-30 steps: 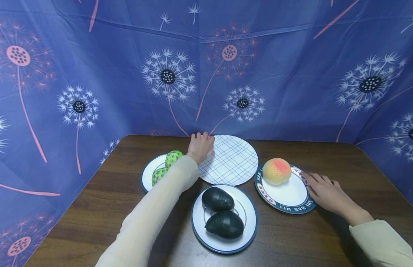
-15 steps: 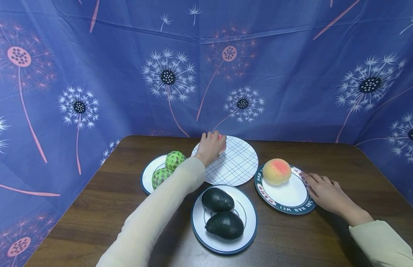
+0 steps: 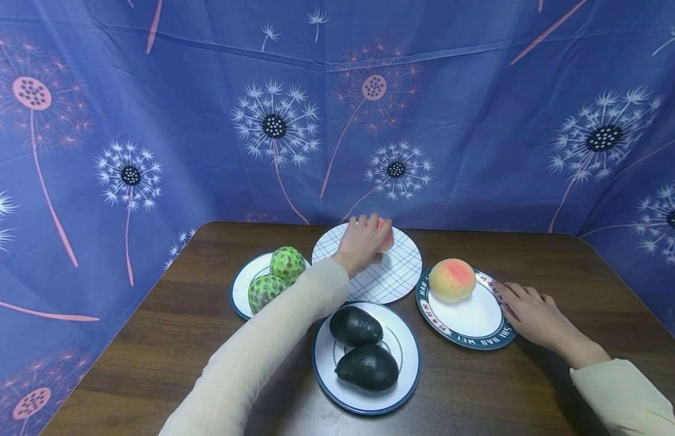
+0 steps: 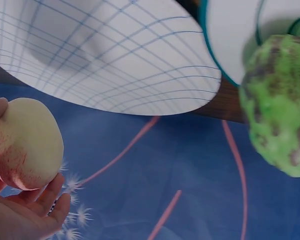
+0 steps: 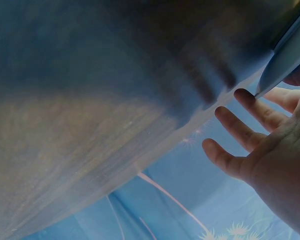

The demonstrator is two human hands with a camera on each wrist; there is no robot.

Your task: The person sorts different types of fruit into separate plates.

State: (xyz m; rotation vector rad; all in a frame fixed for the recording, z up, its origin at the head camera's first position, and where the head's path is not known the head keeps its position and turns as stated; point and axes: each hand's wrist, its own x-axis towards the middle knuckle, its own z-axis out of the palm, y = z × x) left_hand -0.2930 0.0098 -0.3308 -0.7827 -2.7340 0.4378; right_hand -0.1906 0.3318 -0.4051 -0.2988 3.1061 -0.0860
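Observation:
My left hand [image 3: 365, 241] grips a pink-and-cream peach [image 4: 30, 142], its fingers curled round the fruit, above the round white plate with blue grid lines [image 3: 392, 272]. In the left wrist view the peach is clearly apart from that plate. At the right, my right hand [image 3: 536, 318] rests at the rim of a green-edged plate [image 3: 479, 318]; its fingers look loose and nearly straight in the right wrist view. A larger yellow-and-pink peach [image 3: 452, 280] sits on that green-edged plate.
Two dark avocados [image 3: 367, 367] lie on a blue-rimmed plate [image 3: 326, 381] at the front. Left of the grid plate, a white plate [image 3: 240, 293] bears two green, brown-spotted fruits [image 3: 266, 293]. A blue dandelion-print cloth [image 3: 452, 121] hangs behind the wooden table [image 3: 152, 363].
My left hand has moved right with the peach, from the grid plate's left edge to over its upper middle. The green fruits show more fully. My right hand has stayed in place.

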